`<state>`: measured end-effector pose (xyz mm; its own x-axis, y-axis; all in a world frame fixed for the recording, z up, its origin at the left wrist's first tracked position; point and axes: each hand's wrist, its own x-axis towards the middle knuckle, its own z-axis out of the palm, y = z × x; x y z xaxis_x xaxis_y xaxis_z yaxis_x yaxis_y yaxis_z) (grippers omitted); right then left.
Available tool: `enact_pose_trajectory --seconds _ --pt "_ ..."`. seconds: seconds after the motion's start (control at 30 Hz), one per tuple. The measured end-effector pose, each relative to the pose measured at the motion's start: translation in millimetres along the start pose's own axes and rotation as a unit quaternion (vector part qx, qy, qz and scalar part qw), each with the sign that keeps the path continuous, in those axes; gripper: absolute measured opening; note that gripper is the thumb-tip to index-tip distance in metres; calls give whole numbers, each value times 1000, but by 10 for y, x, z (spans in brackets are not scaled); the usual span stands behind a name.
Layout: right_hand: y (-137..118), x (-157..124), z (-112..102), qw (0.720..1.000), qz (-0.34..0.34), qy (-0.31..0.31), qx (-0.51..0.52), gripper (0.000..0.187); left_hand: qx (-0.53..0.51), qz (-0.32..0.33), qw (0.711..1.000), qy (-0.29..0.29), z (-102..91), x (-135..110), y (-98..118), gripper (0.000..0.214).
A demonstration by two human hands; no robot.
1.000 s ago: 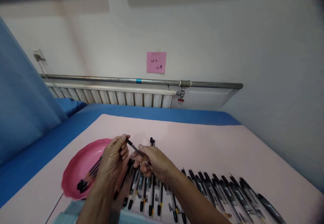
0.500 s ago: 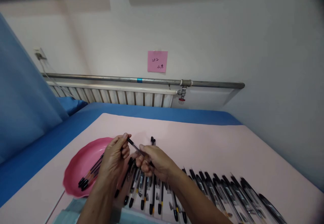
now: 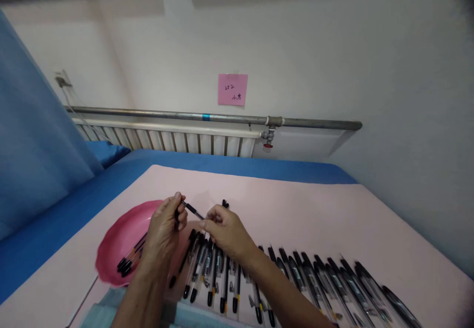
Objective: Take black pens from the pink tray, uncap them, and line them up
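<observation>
Above the table my hands hold a slim pen (image 3: pixel 193 210) with a black grip and a clear barrel, slanting down to the right. My left hand (image 3: pixel 168 222) is closed, its thumb and fingertips pinching the upper left end. Something dark shows against its curled fingers, too small to name. Closed in a pinch, my right hand (image 3: pixel 226 229) has the lower right end, which its fingers hide. Beneath the hands lies a row of clear pens with black caps (image 3: pixel 212 278), partly covered by my right hand and forearm. Several small springs or clips (image 3: pixel 231 287) appear among them.
On the left a pink scalloped bowl (image 3: pixel 107 239) holds several thin black-ended pieces (image 3: pixel 128 264). More black-capped pens (image 3: pixel 333 278) lie in a row at right. A pink sheet (image 3: pixel 281 204) covers the blue surface (image 3: pixel 237 164). Light-blue cloth (image 3: pixel 101 313) lies at the front edge.
My right hand has shifted from being wrapped around the barrel to a pinch at the pen's lower end. The left hand still grips the upper end. The view has shifted slightly.
</observation>
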<state>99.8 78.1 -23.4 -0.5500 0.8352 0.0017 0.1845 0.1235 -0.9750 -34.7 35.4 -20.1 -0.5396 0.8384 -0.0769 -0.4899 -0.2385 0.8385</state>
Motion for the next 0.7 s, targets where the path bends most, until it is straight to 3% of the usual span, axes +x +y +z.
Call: enact_pose_trajectory --seconds 0.37,0.53,0.7 --pt "19 38 -191 995 -26 1 -99 12 91 -11 996 -7 -13 -6 32 23" --pt "26 45 -310 987 -62 -17 -150 12 95 -4 995 36 -72 28 70 25" --pt "67 92 -589 962 -111 -20 -249 8 64 29 994 83 -193 102 147 25"
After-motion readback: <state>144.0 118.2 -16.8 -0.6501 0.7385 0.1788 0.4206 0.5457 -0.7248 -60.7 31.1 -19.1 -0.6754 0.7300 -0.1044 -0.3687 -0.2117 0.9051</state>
